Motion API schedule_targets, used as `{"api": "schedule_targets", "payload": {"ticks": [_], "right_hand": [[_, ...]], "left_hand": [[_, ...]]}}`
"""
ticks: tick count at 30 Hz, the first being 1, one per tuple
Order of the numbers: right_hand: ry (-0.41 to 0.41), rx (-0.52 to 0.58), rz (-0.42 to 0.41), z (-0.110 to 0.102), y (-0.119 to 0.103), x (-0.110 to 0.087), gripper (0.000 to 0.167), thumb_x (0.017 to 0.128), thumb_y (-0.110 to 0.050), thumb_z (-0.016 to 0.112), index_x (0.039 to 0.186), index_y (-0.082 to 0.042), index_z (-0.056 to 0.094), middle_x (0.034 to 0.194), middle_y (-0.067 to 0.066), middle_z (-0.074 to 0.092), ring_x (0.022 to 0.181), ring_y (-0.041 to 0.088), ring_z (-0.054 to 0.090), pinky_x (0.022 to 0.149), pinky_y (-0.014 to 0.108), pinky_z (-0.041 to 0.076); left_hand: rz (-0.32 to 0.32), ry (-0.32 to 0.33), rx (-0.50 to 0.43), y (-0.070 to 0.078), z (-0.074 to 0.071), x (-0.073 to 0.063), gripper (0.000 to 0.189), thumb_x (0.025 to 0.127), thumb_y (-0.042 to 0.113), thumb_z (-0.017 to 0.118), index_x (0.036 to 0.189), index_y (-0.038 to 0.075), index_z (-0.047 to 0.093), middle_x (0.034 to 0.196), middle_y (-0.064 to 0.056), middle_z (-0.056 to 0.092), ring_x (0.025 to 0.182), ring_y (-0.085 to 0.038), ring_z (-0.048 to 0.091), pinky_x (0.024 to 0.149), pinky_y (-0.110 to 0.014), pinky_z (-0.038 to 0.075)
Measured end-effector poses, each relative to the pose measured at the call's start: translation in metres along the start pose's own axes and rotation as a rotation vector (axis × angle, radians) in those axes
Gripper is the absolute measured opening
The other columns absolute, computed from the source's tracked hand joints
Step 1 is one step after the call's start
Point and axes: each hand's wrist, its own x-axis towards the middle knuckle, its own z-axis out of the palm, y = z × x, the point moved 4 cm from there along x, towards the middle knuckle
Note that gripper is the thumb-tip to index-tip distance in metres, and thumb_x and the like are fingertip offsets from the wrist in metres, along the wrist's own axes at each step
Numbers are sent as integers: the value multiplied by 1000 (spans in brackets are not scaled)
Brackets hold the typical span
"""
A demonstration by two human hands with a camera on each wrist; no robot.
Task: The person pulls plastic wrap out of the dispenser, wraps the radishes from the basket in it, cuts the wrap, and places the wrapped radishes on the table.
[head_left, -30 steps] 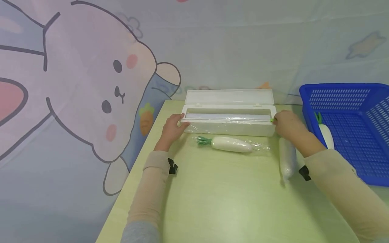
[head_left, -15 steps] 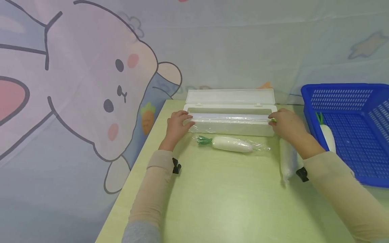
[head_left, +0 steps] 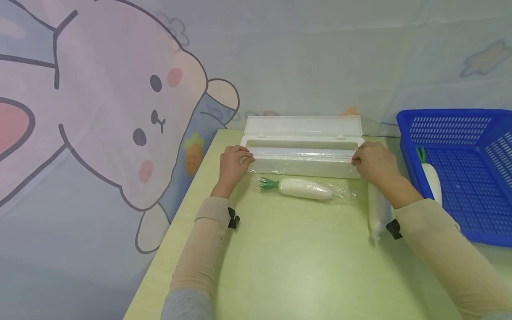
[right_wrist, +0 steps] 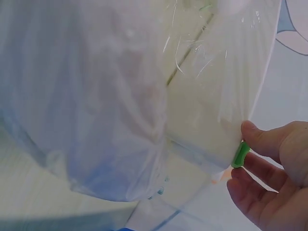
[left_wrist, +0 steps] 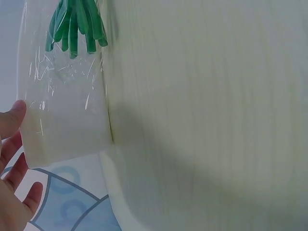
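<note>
Matching beige long sleeves cover the person's 2 forearms. The left sleeve (head_left: 198, 258) has soft creases along its length and finishes in a wide, turned-back-looking left cuff (head_left: 213, 209). Pale grey fabric (head_left: 187, 304) appears where the beige stops, toward the elbow. A small black clip (head_left: 234, 218), angular and buckle-like, juts from beside that cuff. The right sleeve (head_left: 450, 255) carries a similarly broad right cuff (head_left: 424, 218), with a 2nd black clip (head_left: 394, 229) at its inner edge. The left hand (head_left: 233, 166) and right hand (head_left: 378, 164) are bare.
</note>
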Motion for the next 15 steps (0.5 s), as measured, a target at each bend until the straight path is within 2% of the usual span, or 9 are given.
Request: {"api": "schedule_targets", "payload": {"ticks": [10,15], "right_hand": [[6,44,13,-2,5,5,21,89,3,56,104,10,69,108,30,64,101,46,59,87,55,47],[-5,92,41,-3,6,3,22,90,1,55,105,10,68,109,32,62,103,47,55,88,55,46]], "left_hand": [[5,-4,54,1,-4,2,17,83,18,76,95,7,77,103,-5,71,100,-25,57,82,-43,45],[-12,-52,15,-2,-4,4,19,84,17,75,98,4,75,106,-8,70,102,-26,56,89,-39,45]]}}
